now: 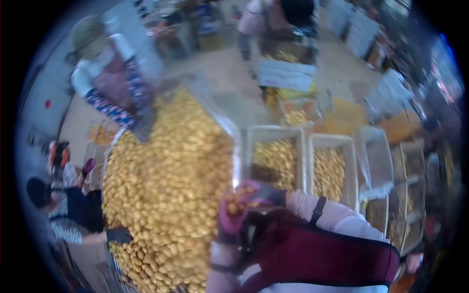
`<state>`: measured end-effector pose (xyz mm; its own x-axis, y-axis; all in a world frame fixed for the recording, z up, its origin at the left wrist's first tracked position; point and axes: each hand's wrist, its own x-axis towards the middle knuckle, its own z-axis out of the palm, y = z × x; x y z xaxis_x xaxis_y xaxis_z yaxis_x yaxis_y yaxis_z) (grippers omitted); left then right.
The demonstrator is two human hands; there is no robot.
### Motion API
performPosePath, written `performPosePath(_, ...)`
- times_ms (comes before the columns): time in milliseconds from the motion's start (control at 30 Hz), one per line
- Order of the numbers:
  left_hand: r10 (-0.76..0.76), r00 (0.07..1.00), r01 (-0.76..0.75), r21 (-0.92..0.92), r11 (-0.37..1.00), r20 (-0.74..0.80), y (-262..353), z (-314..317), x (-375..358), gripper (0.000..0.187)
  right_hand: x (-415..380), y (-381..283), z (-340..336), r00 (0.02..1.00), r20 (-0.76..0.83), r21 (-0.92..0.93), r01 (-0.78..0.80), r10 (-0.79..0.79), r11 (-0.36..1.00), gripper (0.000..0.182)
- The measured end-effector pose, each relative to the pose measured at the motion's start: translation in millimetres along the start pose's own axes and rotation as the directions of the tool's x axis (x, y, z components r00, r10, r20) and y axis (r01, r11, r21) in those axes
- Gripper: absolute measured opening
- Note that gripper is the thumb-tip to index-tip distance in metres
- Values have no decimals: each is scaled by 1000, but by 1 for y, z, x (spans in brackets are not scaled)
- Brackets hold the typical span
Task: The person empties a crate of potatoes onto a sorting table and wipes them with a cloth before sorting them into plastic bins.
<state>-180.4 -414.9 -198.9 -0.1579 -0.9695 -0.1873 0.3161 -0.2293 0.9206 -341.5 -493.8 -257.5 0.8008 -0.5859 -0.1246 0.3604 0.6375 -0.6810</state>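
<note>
Golden-yellow nuts (166, 185), small and rounded, heaped across a long sorting table (233, 141) that runs away from you, left of centre. Your hands meet low in the middle, just off the near right edge of the heap. Left hand (229, 219) in a pink glove, cupped palm-up, holding a few of the same yellow pieces (235, 202). Right hand (266, 193) in a dark glove, pressed against the left one from the right; whether it is clenched on anything or loose, you cannot tell, the frame is too blurred. Pale sleeve with a dark strap runs back from it. Maroon apron fills the bottom right.

Beyond your hands, two metal trays (276, 132) side by side, both holding more yellow product; further bins stack off to the right.

Other people: one in a cap (88, 34) and patterned top at the far left of the table; one low at left, a dark-gloved hand (119, 236) on the heap's edge; one at the top centre.
</note>
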Motion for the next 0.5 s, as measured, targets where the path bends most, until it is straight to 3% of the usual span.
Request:
performPosePath(33,43,993,-61,168,984,110,-10,14,13,49,-28,-25,-7,1000,-17,-24,-23,23,999,43)
performPosePath(67,84,972,-152,314,937,218,-19,28,26,48,-56,-28,-14,988,-154,-89,-5,-9,996,43)
performPosePath(100,94,951,-175,259,950,295,-21,49,36,48,-81,-33,-22,960,-277,-160,0,-45,987,43)
performPosePath(200,144,864,-209,83,974,482,-25,110,45,47,-153,-41,-44,883,-441,-409,-41,-158,911,40)
performPosePath(233,61,855,-46,-42,998,515,-39,125,52,48,-178,-42,-54,845,-488,-513,-75,-219,855,39)
performPosePath(267,-22,839,126,-154,980,543,-53,141,58,49,-201,-45,-58,816,-534,-322,44,-220,946,38)
performPosePath(300,-202,783,444,-302,844,588,-90,150,76,52,-219,-53,-57,775,-584,-230,125,-240,965,37)
performPosePath(333,-320,740,592,-348,727,591,-101,162,80,55,-236,-62,-56,731,-632,-145,216,-258,966,36)
performPosePath(367,-432,686,709,-401,581,586,-110,175,85,59,-250,-80,-44,664,-682,-173,258,-305,950,35)
performPosePath(400,-513,689,719,-398,570,511,-106,188,80,63,-266,-89,-35,589,-728,-206,299,-350,932,34)
performPosePath(433,-591,683,731,-393,558,430,-102,200,76,67,-283,-80,-49,407,-843,-246,292,-352,924,39)
performPosePath(467,-462,690,712,-407,572,557,-139,185,77,74,-300,-65,-79,206,-916,-282,278,-343,918,44)
performPosePath(500,-375,735,509,-94,856,566,-164,163,79,72,-317,-53,-106,-2,-945,-316,259,-327,913,50)
